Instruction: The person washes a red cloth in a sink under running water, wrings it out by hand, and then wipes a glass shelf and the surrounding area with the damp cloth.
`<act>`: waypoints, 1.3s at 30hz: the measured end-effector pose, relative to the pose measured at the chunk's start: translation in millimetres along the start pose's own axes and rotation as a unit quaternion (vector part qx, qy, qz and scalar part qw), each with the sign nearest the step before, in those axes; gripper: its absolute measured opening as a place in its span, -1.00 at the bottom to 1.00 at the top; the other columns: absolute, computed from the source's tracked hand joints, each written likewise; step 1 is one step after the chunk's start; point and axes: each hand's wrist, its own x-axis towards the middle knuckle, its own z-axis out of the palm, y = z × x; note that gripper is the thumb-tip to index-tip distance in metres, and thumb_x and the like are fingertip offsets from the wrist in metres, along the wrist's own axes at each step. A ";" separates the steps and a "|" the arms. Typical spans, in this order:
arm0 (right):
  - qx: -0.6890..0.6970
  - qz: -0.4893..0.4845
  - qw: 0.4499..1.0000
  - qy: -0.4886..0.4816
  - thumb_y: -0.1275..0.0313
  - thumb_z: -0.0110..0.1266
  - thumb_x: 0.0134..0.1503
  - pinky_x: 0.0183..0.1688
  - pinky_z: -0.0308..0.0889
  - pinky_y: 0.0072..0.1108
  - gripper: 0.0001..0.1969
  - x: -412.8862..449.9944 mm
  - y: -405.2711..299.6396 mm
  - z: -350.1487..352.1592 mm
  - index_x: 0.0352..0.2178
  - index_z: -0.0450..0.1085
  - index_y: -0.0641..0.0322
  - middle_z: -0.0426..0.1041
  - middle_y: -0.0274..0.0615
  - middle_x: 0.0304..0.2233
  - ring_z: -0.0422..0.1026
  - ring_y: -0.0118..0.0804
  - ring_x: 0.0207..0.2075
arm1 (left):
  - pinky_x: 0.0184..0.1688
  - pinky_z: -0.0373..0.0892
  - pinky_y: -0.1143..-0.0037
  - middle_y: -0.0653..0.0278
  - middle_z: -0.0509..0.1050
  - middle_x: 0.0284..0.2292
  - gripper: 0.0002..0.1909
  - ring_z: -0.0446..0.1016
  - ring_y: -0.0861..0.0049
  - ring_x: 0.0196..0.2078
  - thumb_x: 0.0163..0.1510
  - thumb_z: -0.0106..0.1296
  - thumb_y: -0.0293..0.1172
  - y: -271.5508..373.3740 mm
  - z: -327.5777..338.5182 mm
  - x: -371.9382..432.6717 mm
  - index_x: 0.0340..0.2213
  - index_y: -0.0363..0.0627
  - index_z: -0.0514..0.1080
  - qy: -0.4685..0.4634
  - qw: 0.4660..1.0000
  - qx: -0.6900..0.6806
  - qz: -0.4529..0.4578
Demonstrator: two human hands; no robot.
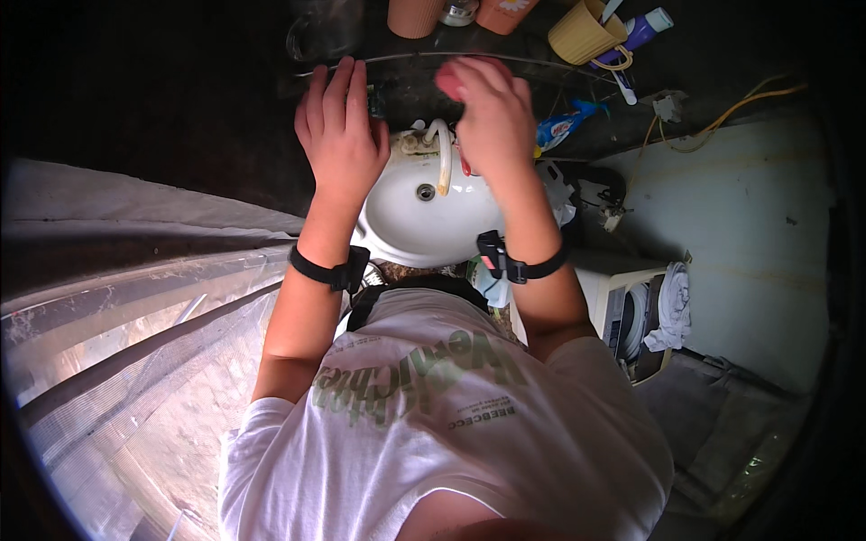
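My right hand (497,118) holds a red-pink sponge or cloth (449,82), partly hidden by the fingers and blurred. It is over the right side of a white washbasin (413,240), by the front rail of a dark shelf (419,54). My left hand (342,128) has its fingers stretched out, fingertips near the same rail; whether they touch it cannot be told. Nothing shows in that hand. Between the two hands, a white curved faucet (444,159) reaches over the basin and its drain (425,193).
A ribbed pink cup (413,19), an orange cup (500,17), a beige mug (583,34) and a purple tube (643,32) stand or lie beyond the hands. A blue packet (561,130) is right of the basin. A washing machine (634,321) and yellow cable (731,111) are further right.
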 end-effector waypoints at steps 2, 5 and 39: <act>0.037 -0.042 0.998 0.000 0.58 0.14 0.17 0.06 0.44 -0.37 -0.51 0.3 -16.4 9.0 0.12 0.55 -0.11 0.57 -0.44 0.13 0.49 -0.02 -0.08 | 0.27 0.20 0.16 0.23 0.39 0.27 -0.19 0.30 0.11 0.34 -0.09 0.18 -0.48 1.8 3.0 2.6 0.28 -0.10 0.36 -0.001 1.000 0.000 0.004; 0.057 -0.063 0.996 -0.033 0.59 0.13 0.17 0.06 0.44 -0.38 -0.50 5.4 5.9 -4.1 0.12 0.55 -0.11 0.56 -0.45 0.14 0.50 -0.04 -0.07 | 0.25 0.22 0.19 0.27 0.42 0.25 -0.21 0.34 0.16 0.32 -0.09 0.19 -0.47 -5.3 1.0 2.2 0.26 -0.06 0.39 0.009 1.000 0.009 0.002; 0.035 -0.066 0.995 -0.071 0.67 0.06 0.03 0.07 0.49 -0.37 -0.35 9.0 11.5 -10.5 0.15 0.52 -0.18 0.49 -0.62 0.21 0.47 -0.05 -0.07 | 0.20 0.22 0.26 0.43 0.54 0.12 -0.35 0.44 0.29 0.21 -0.10 0.16 -0.50 -3.6 8.1 7.7 0.11 0.02 0.53 0.053 0.998 0.030 0.001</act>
